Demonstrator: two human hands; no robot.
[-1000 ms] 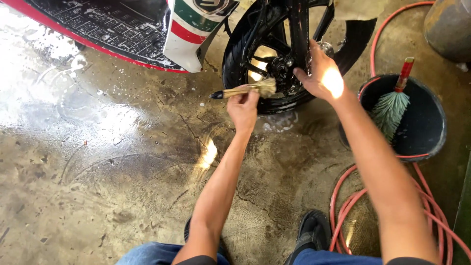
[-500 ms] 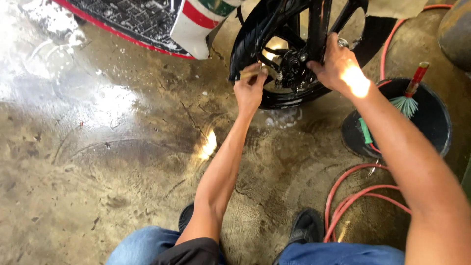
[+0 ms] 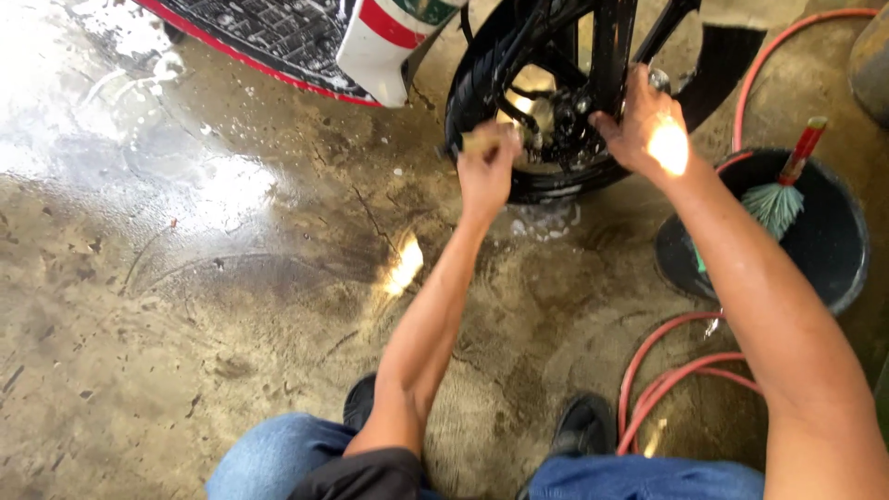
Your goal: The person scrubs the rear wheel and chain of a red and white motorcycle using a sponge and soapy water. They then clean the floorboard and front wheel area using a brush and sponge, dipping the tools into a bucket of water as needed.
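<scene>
A: From the head camera, what is each of the hands doing?

B: The left hand (image 3: 488, 167) is closed around a small tan brush (image 3: 474, 142), pinching it against the black tyre (image 3: 468, 93) of the motorcycle wheel (image 3: 556, 102). The right hand (image 3: 648, 125) is curled over the spokes near the hub (image 3: 532, 106), fingers wrapped, steadying the wheel.

A: Where does the wheel sit relative to them?

B: Directly ahead of both hands, upright, with the white and red fairing (image 3: 394, 37) just left of the left hand. Suds (image 3: 542, 222) lie on the wet concrete floor (image 3: 231, 306) below it.

A: How would you do this scrubbing well?

B: I'd judge short strokes along the rim work best, with the right hand holding firm so the wheel doesn't roll. The black bucket (image 3: 833, 268) with the teal-bristled brush (image 3: 776, 199) stands just right of the right forearm, near enough for a dip. The red hose (image 3: 667, 370) loops below that arm, close to the shoes (image 3: 579, 426); mind the footing there.
</scene>
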